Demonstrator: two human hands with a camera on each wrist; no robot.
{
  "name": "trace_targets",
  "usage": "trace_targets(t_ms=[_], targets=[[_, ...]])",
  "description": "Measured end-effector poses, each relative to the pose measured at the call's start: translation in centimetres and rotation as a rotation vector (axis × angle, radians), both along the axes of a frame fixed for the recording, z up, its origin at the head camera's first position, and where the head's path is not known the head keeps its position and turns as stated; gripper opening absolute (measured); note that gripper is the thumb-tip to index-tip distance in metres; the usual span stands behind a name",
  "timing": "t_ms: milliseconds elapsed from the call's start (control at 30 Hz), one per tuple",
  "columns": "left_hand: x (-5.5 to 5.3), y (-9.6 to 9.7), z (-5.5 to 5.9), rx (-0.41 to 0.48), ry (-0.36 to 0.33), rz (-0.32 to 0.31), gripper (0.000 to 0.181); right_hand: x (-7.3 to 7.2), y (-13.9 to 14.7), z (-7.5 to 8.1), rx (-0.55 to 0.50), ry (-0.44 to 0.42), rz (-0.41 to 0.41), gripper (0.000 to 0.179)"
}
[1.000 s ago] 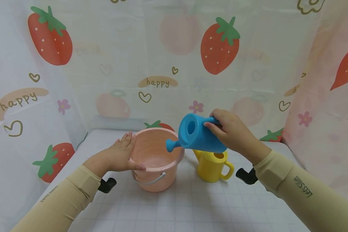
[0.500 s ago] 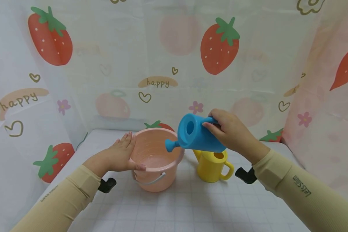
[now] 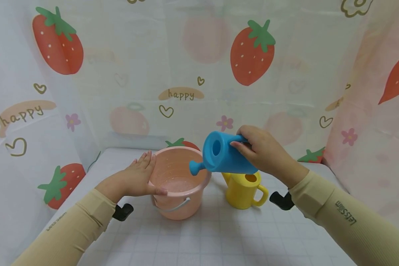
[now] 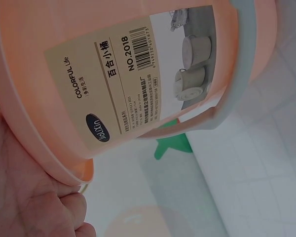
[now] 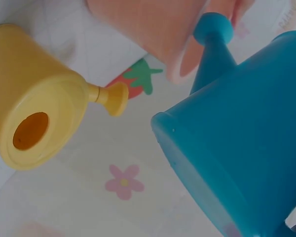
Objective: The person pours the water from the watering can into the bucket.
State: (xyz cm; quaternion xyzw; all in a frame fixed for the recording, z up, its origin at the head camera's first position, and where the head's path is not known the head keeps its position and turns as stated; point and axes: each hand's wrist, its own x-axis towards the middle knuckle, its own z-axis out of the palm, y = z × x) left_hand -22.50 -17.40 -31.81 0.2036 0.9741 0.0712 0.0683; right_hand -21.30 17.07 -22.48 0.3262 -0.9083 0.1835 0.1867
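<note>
A pink bucket [image 3: 193,205] stands upright on the table, its pale handle [image 3: 177,206] hanging down the front. My left hand [image 3: 136,179] rests on the bucket's left rim, fingers straight and thumb along the near edge. In the left wrist view the palm [image 4: 24,182] lies against the rim, beside a printed label [image 4: 108,79]. My right hand [image 3: 264,151] grips the handle of a blue watering can [image 3: 232,157]. This can is tilted left, with its spout head [image 3: 195,167] over the bucket's opening. Small bright specks show on the bucket's bottom.
A yellow watering can [image 3: 241,194] stands upright right of the bucket, partly beneath the blue one. Its spout points toward the bucket. A printed strawberry curtain [image 3: 183,55] encloses the back and sides of the white gridded table [image 3: 219,240].
The blue watering can and my right hand have shifted very slightly left. My left hand, the bucket and the yellow watering can have stayed put.
</note>
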Motion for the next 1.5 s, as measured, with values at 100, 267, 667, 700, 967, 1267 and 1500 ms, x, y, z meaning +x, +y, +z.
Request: trace_targets(t_ms=[100, 267, 667, 700, 967, 1267, 1500], targets=[[-0.04, -0.02, -0.07, 0.002, 0.002, -0.002, 0.129, -0.03, -0.06, 0.00, 0.005, 0.001, -0.001, 0.022], [-0.04, -0.04, -0.13, 0.013, -0.001, -0.002, 0.129, -0.03, -0.17, 0.08, 0.013, -0.001, -0.001, 0.022], [-0.27, -0.03, -0.42, 0.010, 0.009, 0.001, 0.131, -0.01, -0.30, 0.44, 0.029, -0.014, 0.004, 0.022], [-0.29, -0.05, -0.43, 0.012, 0.008, 0.000, 0.131, -0.01, -0.32, 0.45, 0.030, -0.014, 0.005, 0.022], [-0.27, -0.08, -0.34, 0.008, 0.009, 0.000, 0.131, -0.06, -0.50, 0.57, 0.041, -0.015, 0.005, 0.022], [-0.23, 0.02, -0.28, 0.005, 0.006, 0.007, 0.131, -0.09, -0.71, 0.45, 0.074, 0.044, 0.036, 0.023], [-0.17, 0.07, -0.23, 0.011, 0.002, 0.010, 0.131, -0.09, -0.84, 0.26, 0.075, 0.061, 0.052, 0.023]])
